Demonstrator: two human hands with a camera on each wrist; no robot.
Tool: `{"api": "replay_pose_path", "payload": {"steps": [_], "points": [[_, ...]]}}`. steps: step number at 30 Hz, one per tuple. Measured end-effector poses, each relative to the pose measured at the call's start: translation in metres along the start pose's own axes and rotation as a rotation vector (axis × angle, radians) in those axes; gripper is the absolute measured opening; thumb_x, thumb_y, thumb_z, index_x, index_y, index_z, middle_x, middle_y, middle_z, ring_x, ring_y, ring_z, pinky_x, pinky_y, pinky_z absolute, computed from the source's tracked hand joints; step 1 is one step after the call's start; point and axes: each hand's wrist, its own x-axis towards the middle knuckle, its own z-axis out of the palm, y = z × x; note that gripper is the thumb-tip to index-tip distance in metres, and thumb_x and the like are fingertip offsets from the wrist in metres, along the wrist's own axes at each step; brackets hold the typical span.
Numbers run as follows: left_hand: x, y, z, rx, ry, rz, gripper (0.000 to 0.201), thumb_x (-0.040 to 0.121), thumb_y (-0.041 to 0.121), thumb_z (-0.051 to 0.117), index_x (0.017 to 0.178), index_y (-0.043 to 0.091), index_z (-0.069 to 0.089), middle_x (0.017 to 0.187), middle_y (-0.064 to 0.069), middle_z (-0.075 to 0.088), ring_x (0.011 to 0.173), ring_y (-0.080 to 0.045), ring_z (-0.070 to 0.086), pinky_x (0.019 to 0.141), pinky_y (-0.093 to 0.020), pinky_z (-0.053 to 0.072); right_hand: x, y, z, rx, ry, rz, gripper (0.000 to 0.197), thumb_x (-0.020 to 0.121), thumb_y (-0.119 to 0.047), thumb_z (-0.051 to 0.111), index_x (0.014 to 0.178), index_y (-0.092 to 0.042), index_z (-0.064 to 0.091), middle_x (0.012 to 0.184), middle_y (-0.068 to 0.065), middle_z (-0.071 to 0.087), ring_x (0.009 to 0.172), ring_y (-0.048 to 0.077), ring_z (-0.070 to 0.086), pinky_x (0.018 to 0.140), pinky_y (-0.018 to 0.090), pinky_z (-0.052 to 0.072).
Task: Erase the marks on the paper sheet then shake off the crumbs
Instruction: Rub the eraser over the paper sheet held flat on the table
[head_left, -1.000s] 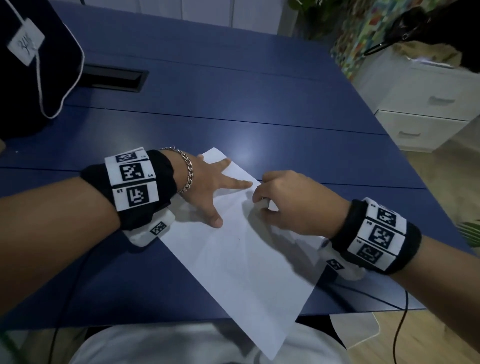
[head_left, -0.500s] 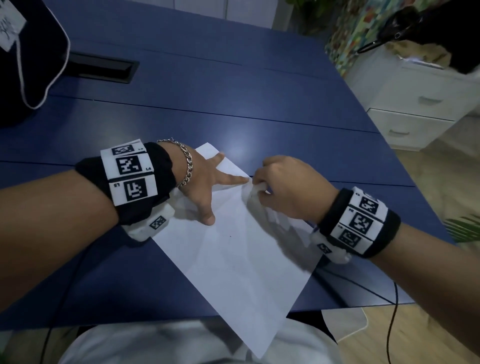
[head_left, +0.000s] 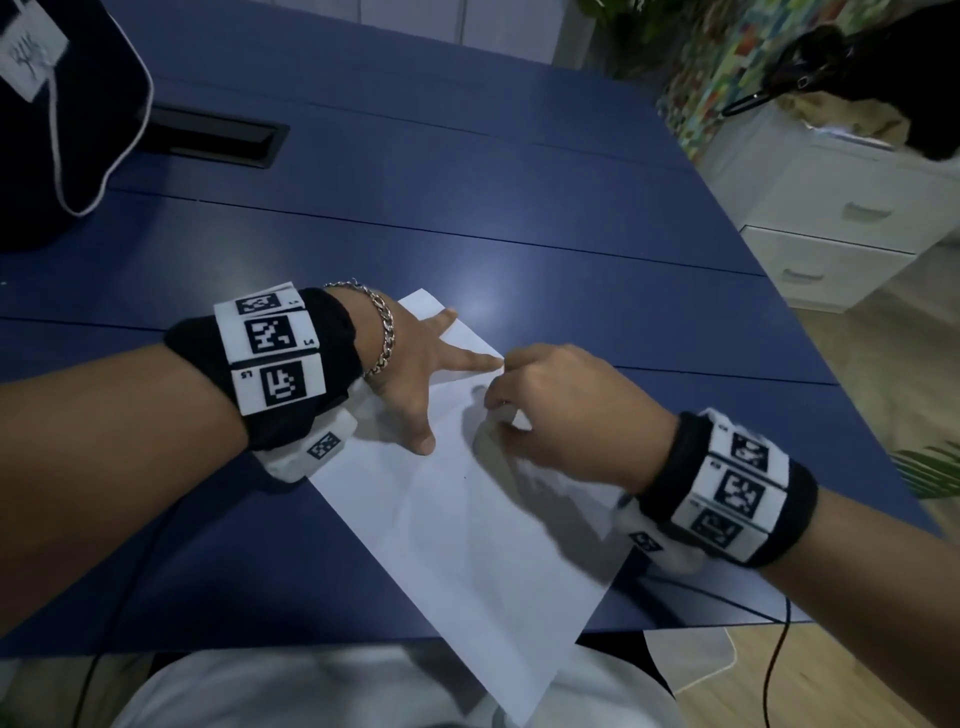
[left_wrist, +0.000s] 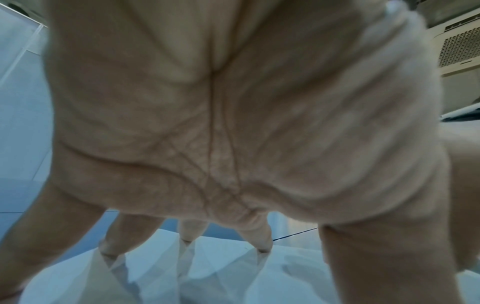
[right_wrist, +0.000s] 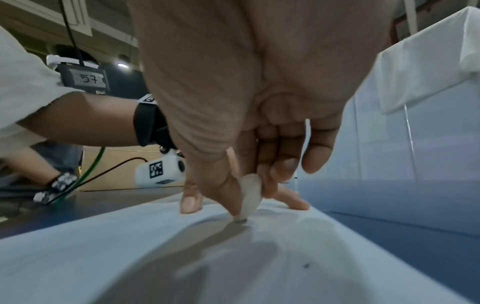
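A white paper sheet (head_left: 467, 540) lies slanted on the blue table, its near corner hanging over the front edge. My left hand (head_left: 415, 374) presses flat on the sheet's far end with fingers spread. In the left wrist view the fingertips (left_wrist: 262, 244) touch the paper (left_wrist: 233, 273). My right hand (head_left: 561, 410) pinches a small white eraser (right_wrist: 249, 195) whose tip touches the sheet (right_wrist: 182, 257) just right of the left index finger. A tiny dark speck (right_wrist: 306, 265) sits on the paper nearer to me.
The blue table (head_left: 519, 218) has a black recessed cable slot (head_left: 218, 137) at the far left. Beside it lies a dark bag (head_left: 57, 114). White drawers (head_left: 852, 228) stand to the right beyond the table edge. A cable (head_left: 774, 665) hangs near my right forearm.
My right hand with the eraser has shifted slightly back and forth over the same spot on the sheet. The left hand stays pressed on the paper.
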Motion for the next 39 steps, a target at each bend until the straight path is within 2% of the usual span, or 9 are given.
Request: {"api": "replay_pose_path", "payload": {"steps": [2,5,8,11,16,20,26,35,39], "points": [[0.0,0.001,0.001,-0.004,-0.002,-0.004,0.117,0.079,0.066,0.079,0.145,0.075,-0.017,0.168,0.006,-0.035,0.159,-0.042,0.015,0.117,-0.051,0.034,0.0,0.012,-0.008,0.074,0.046,0.067,0.014,0.087,-0.03,0.063,0.097,-0.026,0.072,0.09,-0.009,0.058,0.086,0.022,0.062,0.066,0.033,0.044],[0.0,-0.001,0.002,0.002,0.006,-0.002,0.119,0.079,0.067,0.078,0.147,0.073,-0.02,0.168,0.004,-0.036,0.158,-0.043,0.019,0.116,-0.051,0.035,-0.018,0.026,-0.017,0.185,0.129,0.14,0.016,0.088,-0.032,0.067,0.1,-0.031,0.076,0.086,-0.015,0.063,0.079,0.013,0.06,0.074,0.031,0.053],[-0.001,-0.001,0.003,-0.005,0.015,0.008,0.124,0.077,0.069,0.078,0.143,0.073,-0.026,0.169,0.0,-0.035,0.154,-0.046,0.028,0.115,-0.051,0.037,-0.052,0.005,-0.009,0.242,-0.058,0.053,0.017,0.09,-0.035,0.071,0.106,-0.035,0.075,0.093,-0.02,0.07,0.081,0.004,0.062,0.074,0.018,0.051],[-0.001,-0.001,0.002,-0.02,0.019,0.019,0.123,0.078,0.07,0.078,0.142,0.073,-0.027,0.169,-0.003,-0.035,0.153,-0.048,0.028,0.118,-0.053,0.036,-0.069,-0.01,0.013,0.167,-0.083,0.069,0.011,0.09,-0.035,0.065,0.099,-0.033,0.072,0.093,-0.015,0.067,0.085,0.008,0.062,0.075,0.034,0.056],[-0.008,0.0,0.014,0.008,0.059,-0.015,0.112,0.077,0.088,0.06,0.151,0.065,-0.021,0.172,-0.01,-0.025,0.152,-0.047,0.029,0.12,-0.055,0.032,-0.075,0.008,0.018,0.13,-0.016,0.151,0.009,0.093,-0.039,0.066,0.097,-0.033,0.071,0.095,-0.015,0.067,0.089,0.01,0.062,0.077,0.033,0.054],[-0.014,-0.005,0.046,0.135,0.157,-0.007,0.12,0.066,0.106,0.033,0.156,0.052,-0.025,0.172,-0.003,-0.025,0.159,-0.044,-0.006,0.124,-0.064,0.015,-0.072,0.027,0.017,0.156,-0.058,0.196,0.011,0.094,-0.041,0.067,0.098,-0.031,0.07,0.098,-0.016,0.072,0.087,0.009,0.063,0.079,0.037,0.059],[-0.008,-0.015,0.044,0.072,0.086,0.2,0.147,0.048,0.1,0.068,0.146,0.062,-0.035,0.163,0.016,-0.041,0.157,-0.034,-0.027,0.122,-0.073,-0.001,-0.039,0.03,-0.005,0.267,-0.033,0.122,0.023,0.093,-0.035,0.074,0.116,-0.03,0.076,0.099,-0.017,0.073,0.082,0.004,0.065,0.073,0.018,0.048],[0.001,-0.013,0.043,0.02,0.041,0.17,0.164,0.032,0.097,0.076,0.141,0.061,-0.041,0.155,0.023,-0.05,0.151,-0.035,-0.038,0.12,-0.076,-0.003,-0.005,0.016,0.011,0.175,0.056,0.139,0.016,0.088,-0.027,0.068,0.101,-0.021,0.077,0.092,-0.005,0.07,0.085,0.019,0.066,0.076,0.035,0.053],[0.004,-0.013,0.043,0.008,0.029,0.172,0.165,0.029,0.098,0.075,0.14,0.062,-0.042,0.154,0.024,-0.051,0.151,-0.035,-0.038,0.12,-0.077,-0.002,-0.013,-0.001,0.008,0.155,-0.019,-0.012,0.009,0.089,-0.025,0.068,0.085,-0.02,0.074,0.078,-0.003,0.064,0.074,0.018,0.061,0.069,0.037,0.052]]}}
